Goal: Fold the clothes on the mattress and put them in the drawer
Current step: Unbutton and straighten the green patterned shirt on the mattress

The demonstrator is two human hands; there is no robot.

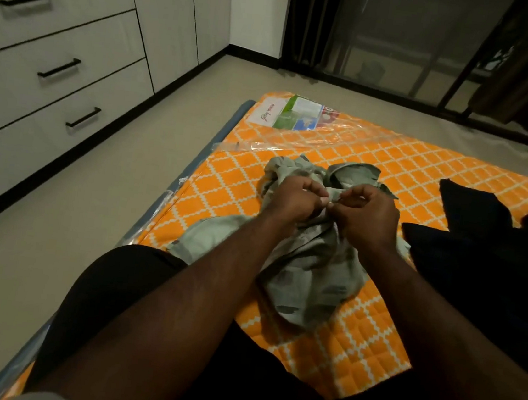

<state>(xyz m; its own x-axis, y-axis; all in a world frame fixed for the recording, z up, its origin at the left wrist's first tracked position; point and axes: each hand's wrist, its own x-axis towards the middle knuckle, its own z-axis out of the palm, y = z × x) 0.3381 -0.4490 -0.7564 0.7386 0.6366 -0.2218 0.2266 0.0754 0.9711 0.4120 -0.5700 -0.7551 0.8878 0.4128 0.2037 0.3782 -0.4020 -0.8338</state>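
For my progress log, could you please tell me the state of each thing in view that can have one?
green shirt: unfolded, crumpled on the mattress, front edge pinched by both hands
left hand: fingers curled, pinching the green shirt
right hand: fingers curled, pinching the green shirt
dark clothes: unfolded, heaped at the right of the mattress
drawers: those in view all shut

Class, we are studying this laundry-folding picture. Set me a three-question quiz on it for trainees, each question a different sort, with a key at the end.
1. True or false: the left hand and right hand both pinch the pale green shirt.
2. The dark clothes lie on the mattress to the person's: A) left of the shirt B) right of the shirt C) neither, they lie under it.
3. Fill in: the drawers are all ___.
Key: 1 true; 2 B; 3 closed.
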